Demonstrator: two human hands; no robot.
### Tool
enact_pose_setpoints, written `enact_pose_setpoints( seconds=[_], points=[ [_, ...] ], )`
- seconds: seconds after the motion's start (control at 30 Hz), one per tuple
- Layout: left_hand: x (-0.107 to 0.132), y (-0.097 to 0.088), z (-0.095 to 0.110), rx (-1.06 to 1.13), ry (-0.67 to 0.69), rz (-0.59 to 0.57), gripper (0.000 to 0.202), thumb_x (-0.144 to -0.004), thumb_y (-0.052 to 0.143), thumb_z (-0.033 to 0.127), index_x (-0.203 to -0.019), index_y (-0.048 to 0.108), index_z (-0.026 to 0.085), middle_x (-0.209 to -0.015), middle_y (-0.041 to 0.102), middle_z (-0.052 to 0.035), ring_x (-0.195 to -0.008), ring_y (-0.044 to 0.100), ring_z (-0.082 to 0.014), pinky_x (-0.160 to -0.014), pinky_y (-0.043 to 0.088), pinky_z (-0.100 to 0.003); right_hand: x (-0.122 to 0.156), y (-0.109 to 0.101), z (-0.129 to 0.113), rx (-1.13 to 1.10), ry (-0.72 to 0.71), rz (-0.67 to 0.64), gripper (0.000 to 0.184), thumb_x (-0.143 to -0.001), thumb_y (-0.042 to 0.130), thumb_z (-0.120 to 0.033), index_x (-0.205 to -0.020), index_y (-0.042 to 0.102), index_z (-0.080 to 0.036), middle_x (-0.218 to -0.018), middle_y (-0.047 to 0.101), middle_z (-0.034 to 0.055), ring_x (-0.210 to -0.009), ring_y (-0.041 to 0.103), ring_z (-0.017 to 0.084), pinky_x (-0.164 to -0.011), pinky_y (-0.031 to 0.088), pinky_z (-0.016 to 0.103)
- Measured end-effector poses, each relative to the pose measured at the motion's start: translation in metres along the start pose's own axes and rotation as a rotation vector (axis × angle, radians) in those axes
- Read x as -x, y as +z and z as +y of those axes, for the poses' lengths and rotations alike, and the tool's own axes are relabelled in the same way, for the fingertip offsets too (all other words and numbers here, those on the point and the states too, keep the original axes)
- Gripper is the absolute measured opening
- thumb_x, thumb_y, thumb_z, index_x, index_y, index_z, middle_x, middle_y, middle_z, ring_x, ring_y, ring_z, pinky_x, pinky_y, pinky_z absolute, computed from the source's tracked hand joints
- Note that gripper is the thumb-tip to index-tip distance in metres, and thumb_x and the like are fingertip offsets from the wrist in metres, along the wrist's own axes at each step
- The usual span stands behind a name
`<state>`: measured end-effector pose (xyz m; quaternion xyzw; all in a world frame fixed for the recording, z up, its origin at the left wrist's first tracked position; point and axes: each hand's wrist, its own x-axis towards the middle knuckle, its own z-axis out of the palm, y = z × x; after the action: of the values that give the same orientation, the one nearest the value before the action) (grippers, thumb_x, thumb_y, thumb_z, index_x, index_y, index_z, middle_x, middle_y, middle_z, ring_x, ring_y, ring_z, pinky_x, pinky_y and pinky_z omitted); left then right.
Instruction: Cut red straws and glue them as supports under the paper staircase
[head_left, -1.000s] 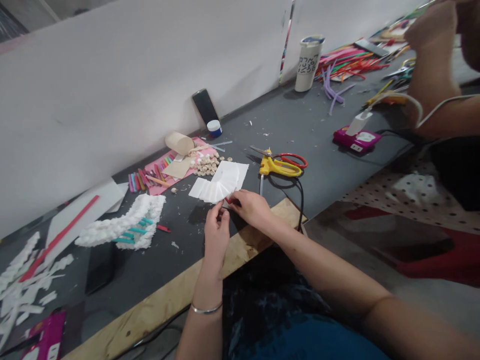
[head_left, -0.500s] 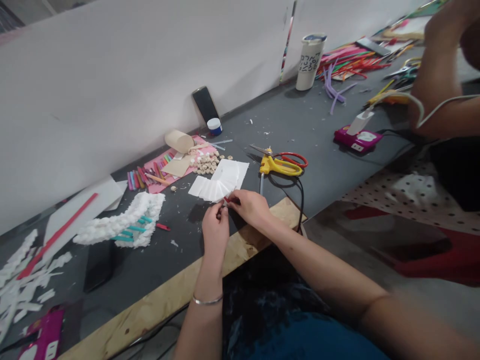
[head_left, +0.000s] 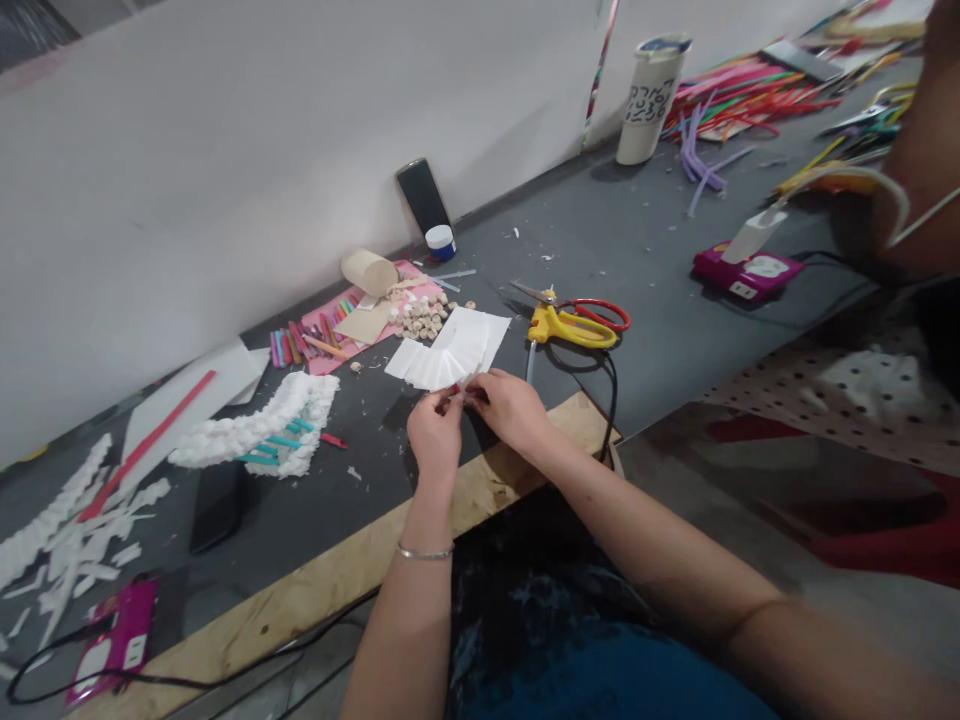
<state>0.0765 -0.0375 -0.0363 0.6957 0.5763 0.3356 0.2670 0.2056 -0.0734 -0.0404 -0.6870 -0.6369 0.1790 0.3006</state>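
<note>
A fan of overlapping white paper strips (head_left: 451,352) spreads out just beyond my fingertips. My left hand (head_left: 436,435) is closed in a pinch at the fan's narrow lower end. From the other side, my right hand (head_left: 516,408) pinches the same end, its fingertips almost touching the left ones. A small red bit (head_left: 456,388) shows between the fingers; its kind is too small to tell. Right of the fan lie a yellow glue gun (head_left: 564,328) and scissors with red handles (head_left: 604,313), overlapping each other.
Beyond the fan are wooden beads (head_left: 421,318), crayon-like sticks (head_left: 289,347) and a cardboard tube (head_left: 369,272). A white fluffy piece with teal bars (head_left: 274,430) lies left. A phone (head_left: 424,197) leans on the wall. A purple power strip (head_left: 746,272) sits near another person's arm (head_left: 919,170).
The view has shifted, so the table's things appear farther right and slightly higher. Both hands stay at the fan's base, and their fingertips have drawn closer together.
</note>
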Motion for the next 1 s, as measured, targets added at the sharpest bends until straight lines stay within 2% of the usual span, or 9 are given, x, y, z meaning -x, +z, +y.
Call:
enact_pose_setpoints(
  seconds=[0.17, 0.4, 0.5, 0.77, 1.0],
  points=[
    [0.001, 0.0022, -0.0006, -0.061, 0.024, 0.057, 0.025, -0.082, 0.062, 0.032, -0.094, 0.075, 0.014, -0.086, 0.075, -0.0103, -0.076, 0.067, -0.0211, -0.076, 0.05, -0.031, 0.0005, -0.0063, -0.0016, 0.015, -0.022, -0.029, 0.023, -0.095, 0.048, -0.023, -0.097, 0.07, -0.016, -0.096, 0.066, 0.0086, -0.085, 0.062, 0.017, -0.072, 0.04, 0.024],
    [0.0036, 0.0022, 0.0014, -0.194, 0.087, 0.051, 0.025, -0.083, 0.059, 0.03, -0.097, 0.075, 0.016, -0.073, 0.07, -0.005, -0.066, 0.06, -0.0178, -0.068, 0.046, -0.029, 0.0022, -0.0075, -0.0012, 0.019, -0.025, -0.028, 0.023, -0.095, 0.048, -0.024, -0.092, 0.069, -0.016, -0.091, 0.065, 0.0075, -0.083, 0.061, 0.016, -0.068, 0.038, 0.024],
    [0.004, 0.0026, 0.0017, -0.198, 0.092, 0.062, 0.025, -0.083, 0.059, 0.029, -0.096, 0.074, 0.015, -0.073, 0.069, -0.0051, -0.067, 0.06, -0.0178, -0.069, 0.045, -0.029, 0.0023, -0.0067, -0.0008, 0.024, -0.029, -0.018, 0.024, -0.095, 0.047, -0.025, -0.09, 0.069, -0.016, -0.09, 0.065, 0.0075, -0.081, 0.061, 0.016, -0.066, 0.037, 0.025],
    [0.0028, 0.007, 0.0018, -0.206, 0.054, 0.093, 0.024, -0.082, 0.059, 0.029, -0.096, 0.074, 0.016, -0.081, 0.072, -0.0069, -0.073, 0.064, -0.0195, -0.074, 0.047, -0.03, 0.0023, -0.0089, -0.0027, 0.025, -0.011, -0.057, 0.026, -0.096, 0.045, -0.024, -0.093, 0.07, -0.016, -0.093, 0.066, 0.009, -0.083, 0.062, 0.017, -0.068, 0.038, 0.026],
    [0.0045, 0.0044, 0.0045, -0.286, 0.076, 0.066, 0.024, -0.084, 0.057, 0.031, -0.094, 0.074, 0.017, -0.073, 0.068, -0.0054, -0.067, 0.06, -0.019, -0.069, 0.045, -0.029, 0.0019, -0.0084, -0.0028, 0.034, -0.027, -0.047, 0.024, -0.095, 0.047, -0.024, -0.093, 0.07, -0.016, -0.093, 0.067, 0.0085, -0.083, 0.062, 0.017, -0.068, 0.038, 0.026]
  ],
)
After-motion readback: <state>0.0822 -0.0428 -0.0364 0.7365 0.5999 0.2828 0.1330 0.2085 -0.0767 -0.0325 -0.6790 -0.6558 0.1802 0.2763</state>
